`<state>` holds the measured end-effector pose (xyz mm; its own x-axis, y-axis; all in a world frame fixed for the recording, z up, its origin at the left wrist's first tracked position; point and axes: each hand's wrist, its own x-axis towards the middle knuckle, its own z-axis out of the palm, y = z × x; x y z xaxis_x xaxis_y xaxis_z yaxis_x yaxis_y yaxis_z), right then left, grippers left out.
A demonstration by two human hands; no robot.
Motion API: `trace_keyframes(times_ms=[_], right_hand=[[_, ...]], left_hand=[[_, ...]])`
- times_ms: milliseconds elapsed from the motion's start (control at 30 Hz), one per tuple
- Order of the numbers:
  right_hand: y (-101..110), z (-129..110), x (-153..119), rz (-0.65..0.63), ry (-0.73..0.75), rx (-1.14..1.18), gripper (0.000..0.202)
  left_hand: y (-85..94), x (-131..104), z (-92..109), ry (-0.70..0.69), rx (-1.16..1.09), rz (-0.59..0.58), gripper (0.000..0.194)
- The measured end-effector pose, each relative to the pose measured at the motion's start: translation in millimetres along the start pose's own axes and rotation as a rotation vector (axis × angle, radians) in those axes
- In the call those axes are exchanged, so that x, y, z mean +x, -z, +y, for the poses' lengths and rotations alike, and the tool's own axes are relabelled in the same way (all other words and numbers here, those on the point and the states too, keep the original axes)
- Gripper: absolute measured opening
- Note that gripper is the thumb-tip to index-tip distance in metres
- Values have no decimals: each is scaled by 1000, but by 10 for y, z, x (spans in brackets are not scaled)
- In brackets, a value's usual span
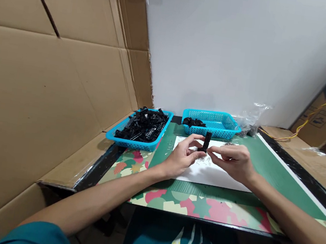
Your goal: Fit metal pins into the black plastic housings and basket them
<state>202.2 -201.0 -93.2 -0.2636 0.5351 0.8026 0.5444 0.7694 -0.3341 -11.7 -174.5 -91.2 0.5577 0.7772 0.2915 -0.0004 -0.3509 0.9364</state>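
My left hand [183, 155] grips a small black plastic part [206, 141] between thumb and fingers, with a tall upright section rising from a lower end. Close against that part's right side is my right hand [235, 158], thumb and index finger pinched together. Whatever lies in that pinch, if anything, is too small to make out. Both hands are above a white sheet [212, 176], on which many tiny thin metal-looking bits [202, 163] are scattered.
A blue basket [144, 146] heaped with black plastic parts [144, 123] stands at the left. Another blue basket [222, 134] at the back holds a few black pieces [193, 122]. Beside it lies a clear plastic bag [251, 120]. Cardboard [50, 82] walls the left side.
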Motion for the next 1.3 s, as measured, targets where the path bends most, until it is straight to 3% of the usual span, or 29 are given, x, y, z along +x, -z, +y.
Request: trace_keyframes(times_ms=[233, 567, 867, 1067, 1300], right_hand=[[-25, 18, -4, -12, 57, 6, 28], [16, -49, 15, -61, 7, 10, 40], [-13, -3, -7, -111, -6, 73, 34], [-14, 71, -20, -136, -55, 121, 32], [39, 140, -6, -70, 31, -58, 31]], left_hand=[[13, -15, -18, -24, 8, 0, 47], [1, -3, -34, 16, -23, -10, 55], [3, -9, -58, 20, -70, -20, 55], [15, 16, -115, 79, -226, -76, 63], [21, 21, -72, 185, -284, -146, 65]])
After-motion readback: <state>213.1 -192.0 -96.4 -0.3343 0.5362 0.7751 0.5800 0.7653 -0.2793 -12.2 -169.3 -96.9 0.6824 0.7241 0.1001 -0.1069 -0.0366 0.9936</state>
